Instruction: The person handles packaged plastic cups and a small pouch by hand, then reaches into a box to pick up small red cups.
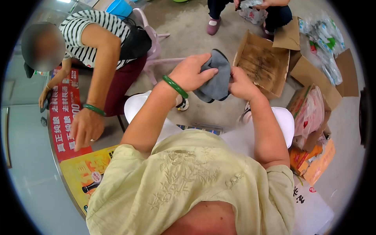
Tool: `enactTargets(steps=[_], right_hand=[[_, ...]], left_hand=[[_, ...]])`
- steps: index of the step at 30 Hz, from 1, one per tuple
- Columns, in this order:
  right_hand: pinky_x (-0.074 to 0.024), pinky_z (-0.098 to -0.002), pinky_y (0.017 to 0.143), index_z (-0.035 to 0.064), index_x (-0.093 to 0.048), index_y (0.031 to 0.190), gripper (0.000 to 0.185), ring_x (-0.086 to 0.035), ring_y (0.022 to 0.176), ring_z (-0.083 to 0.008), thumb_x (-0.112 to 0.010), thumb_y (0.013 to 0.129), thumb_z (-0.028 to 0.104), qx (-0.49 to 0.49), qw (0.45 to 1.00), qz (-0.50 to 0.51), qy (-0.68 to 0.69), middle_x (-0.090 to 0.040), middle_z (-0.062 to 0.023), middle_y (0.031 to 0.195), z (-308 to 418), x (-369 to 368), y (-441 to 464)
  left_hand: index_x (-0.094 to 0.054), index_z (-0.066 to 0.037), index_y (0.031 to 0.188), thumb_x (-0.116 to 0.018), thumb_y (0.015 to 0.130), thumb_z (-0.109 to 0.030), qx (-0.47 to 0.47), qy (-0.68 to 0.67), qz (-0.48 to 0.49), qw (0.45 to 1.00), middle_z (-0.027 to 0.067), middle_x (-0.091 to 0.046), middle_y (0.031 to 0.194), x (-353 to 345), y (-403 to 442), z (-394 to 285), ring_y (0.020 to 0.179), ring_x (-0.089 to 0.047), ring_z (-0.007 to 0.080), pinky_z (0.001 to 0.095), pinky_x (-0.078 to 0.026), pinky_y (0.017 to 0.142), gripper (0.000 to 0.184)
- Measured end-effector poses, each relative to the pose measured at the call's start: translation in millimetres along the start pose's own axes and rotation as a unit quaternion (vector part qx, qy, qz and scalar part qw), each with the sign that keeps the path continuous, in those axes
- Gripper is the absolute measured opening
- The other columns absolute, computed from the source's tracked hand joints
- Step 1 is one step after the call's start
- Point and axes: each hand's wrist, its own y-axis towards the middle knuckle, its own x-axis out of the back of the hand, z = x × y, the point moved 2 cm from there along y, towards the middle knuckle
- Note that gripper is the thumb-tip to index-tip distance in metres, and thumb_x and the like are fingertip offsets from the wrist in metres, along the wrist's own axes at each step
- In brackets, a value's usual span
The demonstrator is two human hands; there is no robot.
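Note:
A grey cloth piece [216, 78] with a dark edge is held up in front of my chest, between my two hands. My left hand [192, 74], with a green bangle at the wrist, grips its left side, thumb lying over the front. On the opposite side, my right hand [243, 84] is closed on its edge, the fingertips partly hidden behind the fabric. Folds keep me from telling exactly what kind of article it is.
At left, a person in a striped shirt [96, 19] leans over, one hand [87, 127] above the red poster [64, 109]. A pink chair [150, 43] stands behind. An open cardboard box [262, 64] and plastic bags [311, 113] lie right. Another person [231, 9] crouches ahead.

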Motion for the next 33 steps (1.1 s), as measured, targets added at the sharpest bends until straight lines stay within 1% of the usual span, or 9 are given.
enactTargets(steps=[3,9,11,13,16,21,28,31,33], right_hand=[[-0.0454,-0.0265,0.072,0.0043,-0.059,0.101,0.03,-0.054,0.078,-0.0089,-0.07,0.073,0.009,0.037,0.999,-0.01,-0.004,-0.062,-0.0006,0.086,7,2,-11],[-0.0448,-0.0245,0.074,0.0043,-0.059,0.102,0.035,-0.053,0.079,-0.0067,-0.076,0.071,0.013,-0.008,0.999,0.004,0.039,-0.061,0.002,0.088,32,14,-17],[-0.0459,-0.0246,0.078,0.0035,-0.057,0.109,0.041,-0.056,0.086,-0.008,-0.076,0.073,0.013,0.014,0.996,-0.045,0.069,-0.063,0.0001,0.094,30,16,-15],[-0.0466,-0.0264,0.081,0.0031,-0.055,0.113,0.043,-0.057,0.091,-0.0103,-0.074,0.075,0.014,0.041,0.978,-0.115,0.168,-0.062,-0.002,0.099,39,25,-13],[-0.0473,-0.0308,0.087,0.0022,-0.052,0.118,0.043,-0.059,0.098,-0.0154,-0.069,0.081,0.014,0.075,0.906,-0.217,0.356,-0.061,-0.006,0.11,43,52,-9],[-0.0447,-0.0414,0.095,0.0002,-0.049,0.121,0.038,-0.054,0.111,-0.0255,-0.061,0.086,0.011,0.048,0.734,-0.292,0.612,-0.056,-0.0119,0.12,30,66,-3],[-0.0415,-0.0487,0.1,0.0041,-0.042,0.129,0.044,-0.048,0.12,-0.0297,-0.055,0.087,0.005,0.001,0.685,-0.327,0.651,-0.047,-0.0137,0.131,14,59,5],[-0.0396,-0.0499,0.101,0.0019,-0.042,0.129,0.042,-0.048,0.12,-0.0312,-0.053,0.088,0.005,-0.006,0.686,-0.302,0.662,-0.048,-0.0146,0.131,11,49,9],[-0.0393,-0.0495,0.102,0.0016,-0.042,0.129,0.041,-0.048,0.12,-0.0313,-0.052,0.089,0.006,-0.007,0.697,-0.294,0.654,-0.048,-0.0145,0.131,11,41,11]], left_hand=[[-0.057,-0.002,0.115,-0.064,0.086,-0.016,0.07,-0.274,0.077,0.956,0.0023,-0.062,0.098,-8,-3,25,0.09,-0.054,0.0078,0.0253,-0.046,0.079,0.033],[-0.06,-0.001,0.108,-0.065,0.083,-0.015,0.115,-0.371,0.113,0.914,0.0026,-0.064,0.091,-19,-31,60,0.084,-0.055,0.009,0.0261,-0.047,0.075,0.029],[-0.06,-0.003,0.108,-0.066,0.082,-0.017,0.135,-0.275,0.103,0.946,0.006,-0.065,0.087,-21,-35,67,0.079,-0.057,0.0117,0.0278,-0.048,0.074,0.03],[-0.062,-0.001,0.103,-0.064,0.078,-0.009,0.136,0.044,0.087,0.986,0.005,-0.066,0.087,-27,-40,79,0.082,-0.058,0.0114,0.0293,-0.047,0.079,0.026],[-0.062,-0.001,0.104,-0.063,0.076,-0.009,0.112,0.086,0.062,0.988,0.0052,-0.065,0.087,-33,-46,100,0.082,-0.059,0.0132,0.0297,-0.047,0.079,0.028],[-0.06,-0.002,0.109,-0.062,0.081,-0.007,0.182,-0.388,-0.028,0.903,0.0034,-0.064,0.095,-12,-42,91,0.084,-0.059,0.0112,0.0262,-0.049,0.075,0.029],[-0.057,-0.002,0.111,-0.062,0.083,-0.005,0.057,-0.541,-0.156,0.824,0.0034,-0.063,0.098,22,-13,20,0.085,-0.06,0.0106,0.0255,-0.049,0.077,0.029],[-0.057,-0.002,0.111,-0.062,0.084,-0.008,0.01,-0.484,-0.229,0.844,0.0026,-0.062,0.098,16,8,-12,0.086,-0.059,0.0112,0.0257,-0.049,0.077,0.027],[-0.057,-0.004,0.109,-0.066,0.079,-0.011,-0.048,-0.183,-0.288,0.939,0.0088,-0.057,0.106,1,29,-2,0.098,-0.058,0.0221,0.0312,-0.047,0.082,0.032]])
